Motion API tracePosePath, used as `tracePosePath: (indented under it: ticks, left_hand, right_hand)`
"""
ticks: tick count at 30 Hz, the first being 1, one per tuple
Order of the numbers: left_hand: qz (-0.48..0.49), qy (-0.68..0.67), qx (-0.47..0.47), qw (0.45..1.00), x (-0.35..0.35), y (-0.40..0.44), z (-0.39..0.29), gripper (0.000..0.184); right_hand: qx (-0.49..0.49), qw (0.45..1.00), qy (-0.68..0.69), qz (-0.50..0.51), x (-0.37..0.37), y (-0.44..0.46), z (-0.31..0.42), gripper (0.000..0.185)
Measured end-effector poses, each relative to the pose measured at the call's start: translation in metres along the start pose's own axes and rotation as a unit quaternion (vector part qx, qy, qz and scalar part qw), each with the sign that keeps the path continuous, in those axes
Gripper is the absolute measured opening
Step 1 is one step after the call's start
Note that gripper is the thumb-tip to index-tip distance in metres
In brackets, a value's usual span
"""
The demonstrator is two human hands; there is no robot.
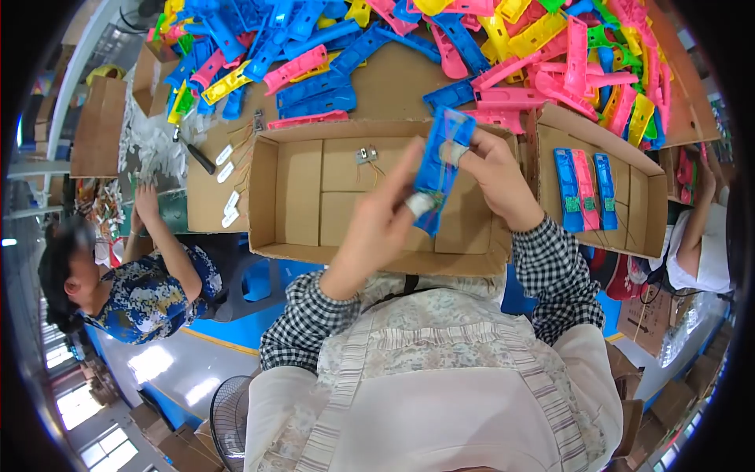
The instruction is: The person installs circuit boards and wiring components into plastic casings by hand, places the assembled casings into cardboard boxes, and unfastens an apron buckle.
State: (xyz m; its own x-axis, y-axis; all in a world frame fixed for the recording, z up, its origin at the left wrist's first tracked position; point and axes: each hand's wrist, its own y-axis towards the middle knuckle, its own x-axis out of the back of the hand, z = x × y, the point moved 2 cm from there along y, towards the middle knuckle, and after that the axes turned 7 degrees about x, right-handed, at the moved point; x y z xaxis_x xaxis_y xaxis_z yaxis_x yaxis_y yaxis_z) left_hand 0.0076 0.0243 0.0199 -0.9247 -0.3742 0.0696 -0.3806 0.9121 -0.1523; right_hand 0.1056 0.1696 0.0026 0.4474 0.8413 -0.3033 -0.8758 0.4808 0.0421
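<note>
Over the cardboard tray [295,252], my two hands hold a long blue plastic shell [437,173], tilted with its inner side facing up. My right hand [501,181] grips its upper part between thumb and fingers. At the lower end, the taped thumb of my left hand [370,236] presses by a small green circuit board [435,197]; its index finger stretches along the shell's left edge, slightly blurred. Both thumbs carry white tape. Inside the tray lies a small metal part with wires [366,156].
A second cardboard tray [653,212] on the right holds blue and pink shells with circuit boards [584,189]. Coloured shells [314,86] pile up at the back. White parts with wires [228,175] and a black-handled tool [197,156] lie left. People sit on both sides.
</note>
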Motion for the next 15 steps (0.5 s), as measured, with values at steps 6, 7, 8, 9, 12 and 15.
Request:
tracePosePath:
  ticks: [6, 7, 8, 9, 12, 15]
  left_hand:
    - [-0.004, 0.125, -0.126, 0.984, -0.021, 0.010, -0.003, 0.062]
    - [0.019, 0.095, -0.107, 0.990, -0.024, 0.014, -0.008, 0.062]
    - [0.042, 0.065, -0.089, 0.993, -0.024, 0.018, -0.011, 0.061]
    - [0.037, 0.067, -0.090, 0.993, -0.018, 0.028, -0.006, 0.061]
    - [0.012, 0.129, -0.114, 0.985, 0.024, 0.082, -0.001, 0.056]
    - [-0.185, 0.469, -0.171, 0.847, 0.079, 0.152, 0.002, 0.054]
  right_hand:
    - [0.008, 0.987, 0.082, -0.138, 0.023, -0.011, -0.006, 0.020]
    - [0.019, 0.986, 0.062, -0.151, 0.023, -0.009, 0.000, 0.020]
    - [0.065, 0.984, -0.037, -0.161, 0.029, -0.011, 0.008, 0.019]
    - [0.114, 0.970, -0.135, -0.168, 0.039, -0.014, 0.019, 0.018]
    - [0.205, 0.895, -0.285, -0.274, 0.086, -0.038, 0.076, 0.020]
    - [0.063, 0.870, -0.437, -0.220, 0.114, -0.051, 0.106, 0.025]
